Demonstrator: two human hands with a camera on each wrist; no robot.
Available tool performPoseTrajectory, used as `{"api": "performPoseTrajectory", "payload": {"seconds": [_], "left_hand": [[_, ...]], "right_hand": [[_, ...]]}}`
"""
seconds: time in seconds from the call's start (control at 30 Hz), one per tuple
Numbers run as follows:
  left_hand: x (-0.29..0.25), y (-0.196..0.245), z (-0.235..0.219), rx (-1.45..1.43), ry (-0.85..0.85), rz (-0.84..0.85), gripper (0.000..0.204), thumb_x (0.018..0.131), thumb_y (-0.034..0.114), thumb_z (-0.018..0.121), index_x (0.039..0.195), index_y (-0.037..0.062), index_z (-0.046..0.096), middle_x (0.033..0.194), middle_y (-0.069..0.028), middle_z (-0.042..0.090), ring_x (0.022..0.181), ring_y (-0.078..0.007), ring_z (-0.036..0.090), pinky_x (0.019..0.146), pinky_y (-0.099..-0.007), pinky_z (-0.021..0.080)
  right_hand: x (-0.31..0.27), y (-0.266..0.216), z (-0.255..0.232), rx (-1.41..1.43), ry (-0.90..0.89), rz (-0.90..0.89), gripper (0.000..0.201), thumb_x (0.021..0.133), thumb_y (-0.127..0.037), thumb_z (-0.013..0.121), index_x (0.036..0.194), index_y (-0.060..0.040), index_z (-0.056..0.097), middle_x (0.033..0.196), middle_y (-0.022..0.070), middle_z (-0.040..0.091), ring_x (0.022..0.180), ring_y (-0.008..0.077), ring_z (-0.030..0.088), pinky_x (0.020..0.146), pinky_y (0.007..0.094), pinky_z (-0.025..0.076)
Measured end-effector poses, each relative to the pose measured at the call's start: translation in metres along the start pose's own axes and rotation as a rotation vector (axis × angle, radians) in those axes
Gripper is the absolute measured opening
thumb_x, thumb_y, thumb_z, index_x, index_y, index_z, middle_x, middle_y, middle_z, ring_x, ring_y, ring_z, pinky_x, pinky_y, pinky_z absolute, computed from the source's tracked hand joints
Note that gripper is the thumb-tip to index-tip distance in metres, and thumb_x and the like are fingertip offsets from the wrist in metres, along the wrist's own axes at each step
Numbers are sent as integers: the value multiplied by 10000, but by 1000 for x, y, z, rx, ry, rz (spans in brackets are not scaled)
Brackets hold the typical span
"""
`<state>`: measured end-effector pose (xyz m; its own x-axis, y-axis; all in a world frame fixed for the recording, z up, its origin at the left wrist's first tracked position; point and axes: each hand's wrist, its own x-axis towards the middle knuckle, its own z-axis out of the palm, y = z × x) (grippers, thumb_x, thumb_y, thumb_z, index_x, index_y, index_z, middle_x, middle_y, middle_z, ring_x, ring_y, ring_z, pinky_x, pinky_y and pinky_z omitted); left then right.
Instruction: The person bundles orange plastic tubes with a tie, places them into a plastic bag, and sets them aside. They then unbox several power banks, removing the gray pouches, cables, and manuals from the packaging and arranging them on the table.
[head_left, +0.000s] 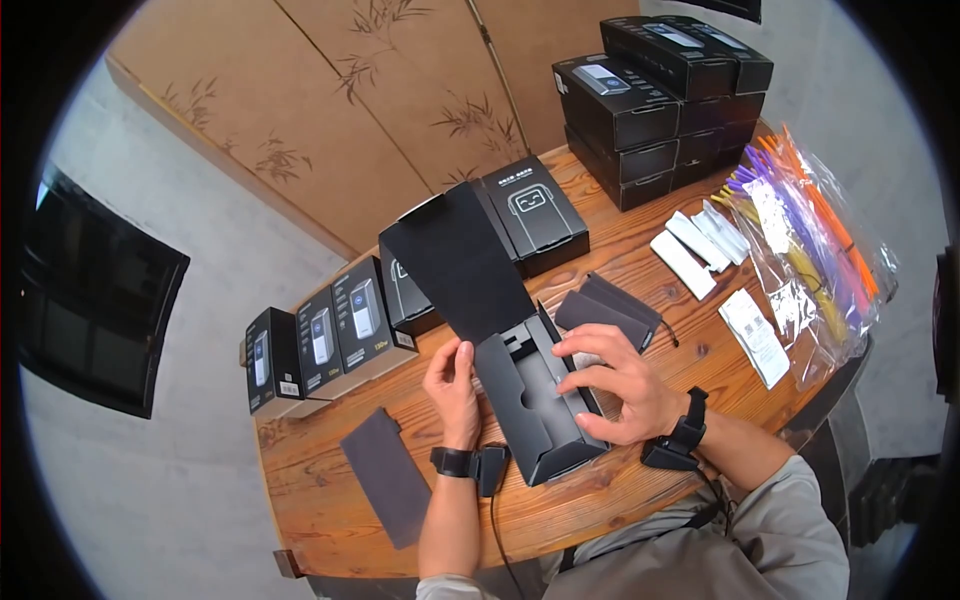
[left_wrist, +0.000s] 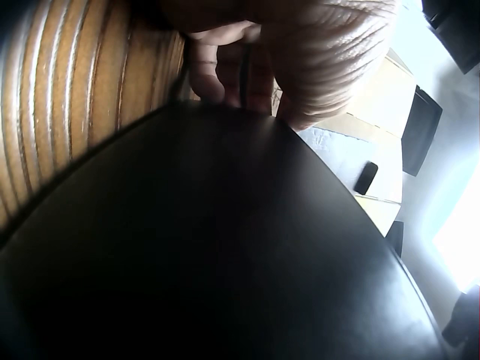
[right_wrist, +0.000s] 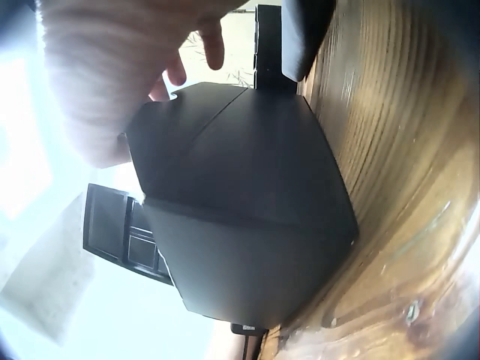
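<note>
An open black box (head_left: 533, 410) sits on the wooden table in front of me, its lid (head_left: 460, 262) raised at the far side. Inside shows a dark insert with a long recess. My left hand (head_left: 457, 392) is beside the box's left wall, thumb pointing up; in the left wrist view its fingers (left_wrist: 206, 75) are close to the far edge of the box. Over the right wall reaches my right hand (head_left: 635, 392), fingers spread and bent, fingertips right at the rim and insert. In the right wrist view the box (right_wrist: 240, 165) hides part of those fingers.
Grey pouches lie left (head_left: 385, 475) and right (head_left: 610, 310) of the box. More black boxes stand behind at left (head_left: 365, 310) and are stacked at back right (head_left: 625, 130). White packets (head_left: 700, 245), a folded leaflet (head_left: 755, 338) and a plastic bag of colourful sticks (head_left: 810, 260) lie at right.
</note>
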<state>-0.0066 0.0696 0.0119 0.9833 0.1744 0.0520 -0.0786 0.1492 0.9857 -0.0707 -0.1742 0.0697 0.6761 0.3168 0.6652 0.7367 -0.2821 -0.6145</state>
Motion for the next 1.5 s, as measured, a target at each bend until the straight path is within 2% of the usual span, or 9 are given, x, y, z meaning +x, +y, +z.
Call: {"api": "performPoseTrajectory", "payload": {"seconds": [0.17,0.27,0.63,0.73,0.97,1.07,1.17,1.27,1.5], "left_hand": [[0,0,0,-1,-5,21,195,947,122,655,1099,1,662,907,8,638,760,-42,534,658,-188,429],[4,-7,0,3,-5,66,192,958,166,646,1102,39,647,721,73,553,559,5,426,465,-160,318],[4,-4,6,-19,2,74,237,970,133,621,1185,34,616,829,47,613,604,11,447,503,-148,334],[3,-3,3,-9,-19,72,232,976,136,610,1182,31,616,816,50,612,588,14,438,480,-147,313],[4,-6,0,-55,-29,49,212,994,157,579,1156,28,621,786,62,595,525,20,376,432,-156,246],[5,-8,-4,-57,-52,36,222,993,144,574,1167,12,615,864,16,640,598,-1,498,484,-151,367],[4,-5,-2,-85,-68,61,238,991,129,570,1181,-10,605,991,-48,670,761,-65,627,632,-181,503],[5,-7,-6,-81,-96,47,253,988,118,570,1194,-27,595,1087,-91,664,911,-129,665,778,-228,546],[3,-2,-3,-93,-99,49,255,985,113,572,1199,-25,596,1079,-86,662,901,-119,660,758,-226,546]], "right_hand": [[1,-4,2,-133,-30,-15,253,678,-35,669,929,-65,655,1271,110,560,1261,353,447,1024,463,409],[0,-5,2,-157,-74,-55,251,658,-17,656,905,-62,654,1270,100,561,1271,350,443,1039,478,398],[6,-25,13,-400,-276,-50,180,626,-39,662,797,-94,639,1345,50,544,1361,346,377,1062,589,345],[7,-24,13,-298,-274,-17,292,629,-1,665,905,-91,692,1371,80,512,1368,365,358,1081,588,342],[6,-9,14,-126,-276,-87,654,629,46,637,1231,-210,658,1430,89,458,1353,388,364,1085,526,384],[7,-10,15,-95,-249,-35,617,672,32,657,1236,-216,654,1419,92,470,1345,394,371,1085,521,385],[6,-8,15,-54,-227,-4,568,709,7,683,1235,-207,656,1411,94,480,1343,403,369,1096,537,369],[6,-8,14,-56,-208,8,523,720,-25,704,1223,-158,651,1402,97,486,1341,397,376,1093,525,371],[10,-18,8,-206,-246,86,370,664,-39,722,1025,-58,643,1380,95,496,1368,382,347,1101,521,355]]}}
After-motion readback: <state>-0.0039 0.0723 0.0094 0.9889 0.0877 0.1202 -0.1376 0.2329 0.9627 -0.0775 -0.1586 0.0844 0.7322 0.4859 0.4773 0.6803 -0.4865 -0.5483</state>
